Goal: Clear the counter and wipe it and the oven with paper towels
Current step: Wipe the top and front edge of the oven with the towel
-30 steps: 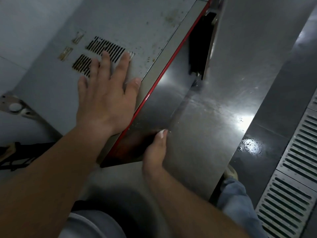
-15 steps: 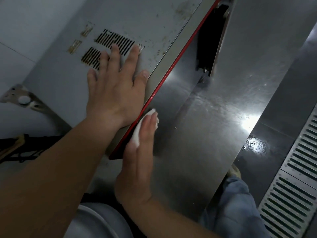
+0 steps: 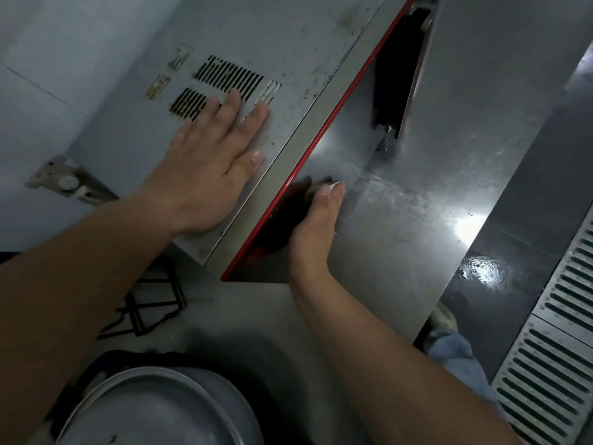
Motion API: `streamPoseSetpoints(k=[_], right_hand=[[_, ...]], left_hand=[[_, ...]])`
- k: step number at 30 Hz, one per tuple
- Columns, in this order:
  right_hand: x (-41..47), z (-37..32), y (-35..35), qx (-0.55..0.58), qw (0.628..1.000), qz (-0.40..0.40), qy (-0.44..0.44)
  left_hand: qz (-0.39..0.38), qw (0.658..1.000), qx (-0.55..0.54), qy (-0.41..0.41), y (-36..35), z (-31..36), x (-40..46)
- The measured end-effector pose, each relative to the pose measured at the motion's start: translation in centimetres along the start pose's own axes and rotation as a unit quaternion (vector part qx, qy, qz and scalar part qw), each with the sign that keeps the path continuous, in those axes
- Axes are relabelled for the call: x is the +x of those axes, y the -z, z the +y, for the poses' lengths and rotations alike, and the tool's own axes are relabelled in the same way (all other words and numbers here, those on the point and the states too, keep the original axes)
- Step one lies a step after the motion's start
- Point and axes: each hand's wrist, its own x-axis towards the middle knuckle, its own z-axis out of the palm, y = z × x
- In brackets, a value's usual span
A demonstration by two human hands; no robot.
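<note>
My left hand [image 3: 208, 170]: flat, fingers straight, on oven [image 3: 288, 36] top | my right hand [image 3: 316, 220]: pressing paper towel [image 3: 333, 185] against oven front; grip unclear | red trim [image 3: 308, 155]: diagonal, lower-left to upper-right

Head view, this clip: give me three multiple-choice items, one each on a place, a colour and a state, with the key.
1. Where does the left hand rest?
A. flat on the oven top, by the vent slots
B. on the floor grate
C. on the round metal lid

2. What colour is the trim strip along the oven's front edge?
A. blue
B. red
C. yellow

3. What is the right hand doing?
A. hanging idle
B. pressing a paper towel against the oven's front
C. lifting a pot

Key: 1 A, palm and fingers lie flat beside the slots; 2 B, the strip is red; 3 B, white paper shows at the fingertips against the dark front.
</note>
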Motion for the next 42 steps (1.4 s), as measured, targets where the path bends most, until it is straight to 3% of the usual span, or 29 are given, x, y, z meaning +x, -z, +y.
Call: streamPoseSetpoints(k=[3,7,12,18,21,31,36,42], right_hand=[[-3.5,-0.3,-0.2,0.014,0.995,-0.057,0.08],[-10.4,0.7,-0.8,-0.062,0.969,-0.115,0.208],[-13.1,2.8,-1.0,-0.104,0.961,-0.133,0.22],[-8.5,-1.9,-3.0,-0.066,0.989,-0.038,0.128],[-6.7,-3.1,-2.4,-0.07,0.989,-0.045,0.124],[-15.7,4.2,-3.1,-0.063,0.984,-0.08,0.146],[-14.7,4.2,-4.2,-0.004,0.994,-0.037,0.103],[-8.0,4.9,-1.8,0.093,0.989,0.017,-0.111]], left_hand=[[0.043,0.999,-0.007,-0.001,-1.0,0.3,-0.1],[0.046,0.999,0.008,0.001,-1.0,0.0,-0.1],[0.048,0.999,0.009,0.003,-1.1,0.3,-0.1],[0.047,0.999,0.008,0.007,-1.2,0.3,0.0],[0.049,0.999,0.008,0.002,-1.3,0.2,0.0],[0.055,0.998,0.013,0.007,-1.2,0.2,0.1],[0.056,0.998,0.022,0.002,-1.4,0.1,0.3],[0.066,0.997,0.026,-0.005,-1.7,-0.2,0.6]])
